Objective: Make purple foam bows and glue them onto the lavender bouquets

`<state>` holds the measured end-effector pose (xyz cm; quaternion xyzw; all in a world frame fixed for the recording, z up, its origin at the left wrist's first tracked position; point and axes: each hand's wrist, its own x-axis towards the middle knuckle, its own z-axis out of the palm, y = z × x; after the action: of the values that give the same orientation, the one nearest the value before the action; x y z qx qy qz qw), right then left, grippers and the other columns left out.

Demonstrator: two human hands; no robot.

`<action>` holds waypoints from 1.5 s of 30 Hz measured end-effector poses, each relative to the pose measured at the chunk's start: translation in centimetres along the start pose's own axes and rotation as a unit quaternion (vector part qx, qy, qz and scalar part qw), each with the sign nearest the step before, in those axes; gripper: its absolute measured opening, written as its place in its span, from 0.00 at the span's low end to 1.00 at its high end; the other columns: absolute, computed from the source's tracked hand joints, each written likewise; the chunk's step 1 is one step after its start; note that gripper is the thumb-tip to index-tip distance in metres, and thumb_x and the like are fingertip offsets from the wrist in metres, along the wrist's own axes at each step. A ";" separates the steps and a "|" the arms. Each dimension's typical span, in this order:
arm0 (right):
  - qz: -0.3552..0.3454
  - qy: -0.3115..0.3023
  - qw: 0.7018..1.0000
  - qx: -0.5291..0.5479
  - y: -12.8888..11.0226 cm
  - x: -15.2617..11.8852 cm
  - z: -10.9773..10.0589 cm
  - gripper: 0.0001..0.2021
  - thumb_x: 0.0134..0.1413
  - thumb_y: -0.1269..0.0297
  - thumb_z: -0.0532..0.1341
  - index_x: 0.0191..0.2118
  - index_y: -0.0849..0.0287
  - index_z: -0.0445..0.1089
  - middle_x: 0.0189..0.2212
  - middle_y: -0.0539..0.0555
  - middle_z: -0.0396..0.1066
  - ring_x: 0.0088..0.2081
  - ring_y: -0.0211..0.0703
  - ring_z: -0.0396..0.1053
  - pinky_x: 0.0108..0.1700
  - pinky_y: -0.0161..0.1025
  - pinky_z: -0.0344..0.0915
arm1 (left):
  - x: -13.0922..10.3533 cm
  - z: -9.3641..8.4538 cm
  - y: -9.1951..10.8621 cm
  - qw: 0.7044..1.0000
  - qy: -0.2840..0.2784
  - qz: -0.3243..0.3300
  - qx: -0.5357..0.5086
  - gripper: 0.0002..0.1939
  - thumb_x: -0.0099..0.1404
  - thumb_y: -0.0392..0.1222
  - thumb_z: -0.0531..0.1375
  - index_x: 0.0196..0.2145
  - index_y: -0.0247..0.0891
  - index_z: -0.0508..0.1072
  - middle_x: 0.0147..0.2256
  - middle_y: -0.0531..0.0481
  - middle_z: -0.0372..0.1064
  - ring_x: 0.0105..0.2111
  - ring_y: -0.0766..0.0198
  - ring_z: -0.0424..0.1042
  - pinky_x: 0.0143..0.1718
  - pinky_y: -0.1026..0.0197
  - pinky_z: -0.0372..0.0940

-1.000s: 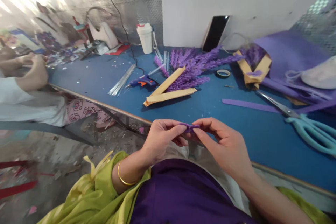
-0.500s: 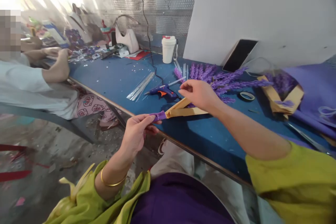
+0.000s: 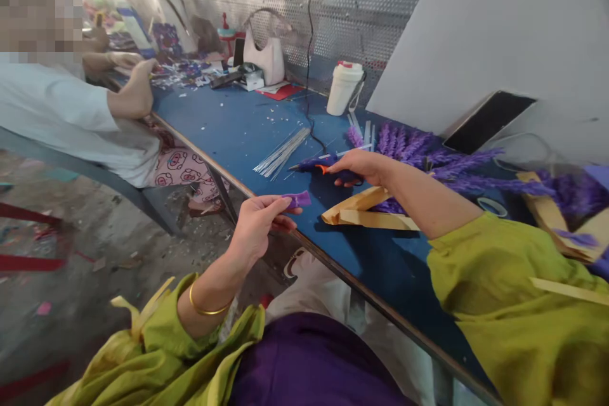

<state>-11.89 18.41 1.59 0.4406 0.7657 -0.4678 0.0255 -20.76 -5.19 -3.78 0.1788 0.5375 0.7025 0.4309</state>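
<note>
Over the blue table, the right hand grips the glue gun, nozzle pointing left, above the purple piece pinched in the left hand.

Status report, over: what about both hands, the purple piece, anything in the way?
Left hand pinching purple piece. Right hand on blue glue gun, grip unclear. Folded yellow paper close by, apparently not blocking.

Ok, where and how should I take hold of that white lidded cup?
I'd wrap fingers around the white cup just below its lid, coming from your left. It stands upright and narrows toward the base, so a hold up there should resist slipping. The looped strap hangs on the right, probably in the way.
</note>
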 end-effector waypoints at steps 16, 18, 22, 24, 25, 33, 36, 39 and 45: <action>-0.201 0.011 0.937 0.286 0.4 -3.4 -2.3 0.07 0.49 0.68 0.68 0.37 0.59 0.75 0.35 0.55 0.79 0.22 0.34 0.68 0.25 0.34 0.68 | 1.7 0.8 0.9 0.999 0.037 0.008 -0.011 0.10 0.57 0.44 0.66 0.27 0.31 0.78 0.26 0.46 0.78 0.15 0.69 0.70 0.16 0.68 0.63; -0.239 0.011 0.937 0.255 0.8 -3.9 -1.9 0.08 0.47 0.64 0.70 0.35 0.58 0.75 0.30 0.52 0.77 0.20 0.33 0.64 0.23 0.35 0.64 | 1.9 0.8 1.2 0.999 0.043 0.012 -0.010 0.10 0.57 0.42 0.65 0.27 0.31 0.78 0.25 0.46 0.78 0.15 0.69 0.70 0.16 0.68 0.64; -0.290 0.024 0.940 0.178 1.4 -5.4 -0.8 0.10 0.51 0.56 0.69 0.35 0.56 0.74 0.28 0.50 0.75 0.21 0.35 0.64 0.26 0.36 0.63 | 2.5 0.9 1.5 0.998 0.053 0.022 -0.007 0.09 0.59 0.40 0.63 0.25 0.31 0.77 0.24 0.46 0.77 0.15 0.69 0.69 0.16 0.68 0.63; -0.304 0.030 0.945 0.120 1.7 -6.2 -0.4 0.11 0.54 0.53 0.66 0.37 0.55 0.75 0.24 0.49 0.73 0.23 0.38 0.67 0.28 0.38 0.65 | 2.9 0.8 1.5 0.998 0.056 0.026 -0.006 0.09 0.59 0.39 0.63 0.25 0.31 0.77 0.23 0.47 0.77 0.15 0.70 0.69 0.16 0.68 0.62; -0.310 0.034 0.946 0.085 1.8 -6.5 -0.2 0.12 0.56 0.52 0.65 0.37 0.55 0.75 0.22 0.49 0.71 0.24 0.40 0.67 0.28 0.39 0.65 | 3.1 0.8 1.5 0.998 0.057 0.027 -0.006 0.09 0.59 0.39 0.63 0.25 0.31 0.77 0.23 0.47 0.76 0.15 0.70 0.69 0.16 0.68 0.62; -0.395 0.130 0.902 -0.118 3.4 -6.7 0.7 0.12 0.62 0.52 0.58 0.39 0.53 0.73 0.35 0.53 0.75 0.34 0.47 0.72 0.37 0.44 0.69 | 4.1 0.6 1.4 0.997 0.068 0.042 0.003 0.09 0.60 0.38 0.62 0.26 0.32 0.78 0.23 0.48 0.76 0.16 0.70 0.70 0.16 0.69 0.62; -0.399 0.134 0.895 -0.148 3.6 -6.5 1.1 0.12 0.61 0.53 0.59 0.39 0.55 0.73 0.33 0.55 0.76 0.35 0.50 0.75 0.38 0.46 0.70 | 4.1 0.6 1.5 0.997 0.070 0.045 0.006 0.09 0.60 0.37 0.61 0.25 0.32 0.78 0.23 0.48 0.76 0.16 0.70 0.70 0.16 0.69 0.62; -0.402 0.149 0.886 -0.175 3.7 -6.4 1.4 0.12 0.61 0.53 0.58 0.38 0.56 0.73 0.33 0.57 0.77 0.36 0.54 0.76 0.39 0.49 0.71 | 4.1 0.5 1.6 0.996 0.070 0.050 0.002 0.09 0.61 0.37 0.61 0.25 0.32 0.78 0.23 0.48 0.76 0.16 0.70 0.70 0.16 0.69 0.62; -0.399 0.163 0.876 -0.216 3.7 -6.3 1.5 0.14 0.61 0.52 0.57 0.39 0.56 0.73 0.32 0.59 0.78 0.35 0.58 0.77 0.37 0.50 0.72 | 4.1 0.4 1.8 0.995 0.081 0.053 0.004 0.09 0.61 0.36 0.60 0.25 0.32 0.77 0.23 0.48 0.76 0.16 0.70 0.70 0.16 0.69 0.62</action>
<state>-6.05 13.80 1.02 0.1512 0.9520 -0.1829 -0.1935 -23.51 -1.81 -2.89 0.1510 0.5632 0.7345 0.3472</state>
